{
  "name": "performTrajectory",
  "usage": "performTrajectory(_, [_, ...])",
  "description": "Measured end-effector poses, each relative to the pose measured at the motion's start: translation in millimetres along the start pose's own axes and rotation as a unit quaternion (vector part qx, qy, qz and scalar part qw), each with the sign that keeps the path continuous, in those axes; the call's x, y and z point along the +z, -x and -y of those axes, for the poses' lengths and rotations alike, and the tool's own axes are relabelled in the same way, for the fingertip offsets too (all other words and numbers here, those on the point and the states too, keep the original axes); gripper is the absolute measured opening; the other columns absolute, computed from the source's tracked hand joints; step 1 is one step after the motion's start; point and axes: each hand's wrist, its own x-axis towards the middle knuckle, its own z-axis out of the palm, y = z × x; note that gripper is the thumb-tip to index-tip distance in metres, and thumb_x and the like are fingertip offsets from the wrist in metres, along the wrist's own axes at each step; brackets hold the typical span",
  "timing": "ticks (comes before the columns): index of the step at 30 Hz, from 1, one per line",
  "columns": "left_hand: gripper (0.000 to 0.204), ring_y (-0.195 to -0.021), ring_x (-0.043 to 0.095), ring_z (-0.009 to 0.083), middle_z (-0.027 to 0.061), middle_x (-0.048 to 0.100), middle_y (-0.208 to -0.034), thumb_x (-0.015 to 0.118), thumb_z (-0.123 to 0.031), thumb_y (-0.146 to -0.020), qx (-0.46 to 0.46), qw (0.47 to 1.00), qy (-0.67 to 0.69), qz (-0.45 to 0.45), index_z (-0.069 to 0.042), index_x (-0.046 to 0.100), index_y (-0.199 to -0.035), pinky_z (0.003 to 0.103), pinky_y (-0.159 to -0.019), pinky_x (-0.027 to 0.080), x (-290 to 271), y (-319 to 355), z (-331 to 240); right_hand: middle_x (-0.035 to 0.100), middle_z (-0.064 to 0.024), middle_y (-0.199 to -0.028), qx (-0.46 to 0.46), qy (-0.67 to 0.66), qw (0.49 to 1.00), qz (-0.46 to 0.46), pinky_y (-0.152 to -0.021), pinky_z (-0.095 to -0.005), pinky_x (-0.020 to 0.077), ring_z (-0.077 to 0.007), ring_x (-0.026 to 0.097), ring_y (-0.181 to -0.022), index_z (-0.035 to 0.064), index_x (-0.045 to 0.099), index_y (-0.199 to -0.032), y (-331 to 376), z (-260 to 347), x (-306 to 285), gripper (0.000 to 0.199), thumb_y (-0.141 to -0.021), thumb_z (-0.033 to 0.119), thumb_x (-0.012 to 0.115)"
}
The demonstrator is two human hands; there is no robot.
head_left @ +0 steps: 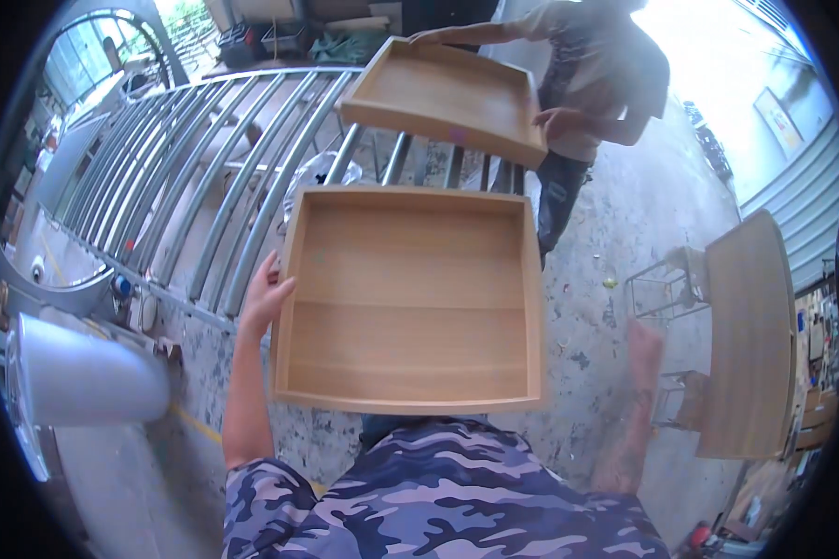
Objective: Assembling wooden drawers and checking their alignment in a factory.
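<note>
In front of me is a shallow, open wooden box (410,265), its inside facing up and its far end over the edge of a roller conveyor (224,186). My left hand (266,296) grips the box's left wall, thumb over the rim and fingers on the outside. My right hand (645,345) is off the box, out to its right, and smeared by motion, so its fingers cannot be made out. Beyond, a similar wooden box (447,93) is held tilted on the conveyor by another person (597,84), one hand at its far left corner, the other at its right side.
A large roll of translucent wrap (89,373) stands at the left. On the right, a long wooden panel or tabletop (746,345) sits beside metal-framed stools (671,284). Crumpled clear plastic (331,170) lies by the rollers. The concrete floor (606,238) is stained.
</note>
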Motion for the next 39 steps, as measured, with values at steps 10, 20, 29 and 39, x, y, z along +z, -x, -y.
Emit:
performTrajectory(10, [0.077,-0.114,0.063,0.0198,0.0145,0.06,-0.133,0.071,-0.014,-0.098,-0.099,0.994,0.003,-0.035,-0.007,0.033,-0.164,0.033,-0.096,0.053,-29,94,25,0.068,-0.0086,-0.063,0.213,-0.068,0.971,0.085,-0.064,-0.0324,0.0535,-0.0178,0.07,-0.067,0.0015,0.074,-0.075,146,-181,62,0.023,-0.09,0.016,0.065])
performTrajectory(20, [0.067,-0.1,0.069,0.0219,0.0115,0.069,-0.119,0.076,-0.002,-0.087,0.006,0.999,-0.046,-0.028,-0.004,0.054,-0.15,0.034,-0.091,0.056,-18,116,50,0.075,-0.0073,-0.107,0.098,-0.463,0.871,0.133,-0.086,-0.0298,0.0576,-0.0161,0.071,-0.096,-0.0039,0.065,-0.13,56,43,124,0.031,-0.101,0.006,0.066])
performTrajectory(29, [0.067,-0.085,0.068,0.0325,0.0151,0.063,-0.097,0.074,-0.006,-0.08,0.079,0.981,-0.171,-0.036,-0.007,0.06,-0.146,0.041,-0.076,0.057,-44,110,-1,0.074,-0.0064,-0.115,0.146,-0.471,0.862,0.119,-0.089,-0.0287,0.0565,-0.0136,0.069,-0.103,-0.0042,0.066,-0.134,107,80,145,0.034,-0.106,0.014,0.061])
performTrajectory(39, [0.06,-0.091,0.069,0.0174,0.0096,0.071,-0.108,0.074,0.0,-0.084,0.191,0.969,-0.157,0.029,0.0,0.062,-0.143,0.029,-0.083,0.055,-76,7,23,0.066,-0.0134,-0.137,0.052,-0.44,0.887,0.131,-0.105,-0.032,0.0477,-0.0187,0.062,-0.124,-0.0019,0.053,-0.149,158,187,111,0.055,-0.102,0.024,0.067])
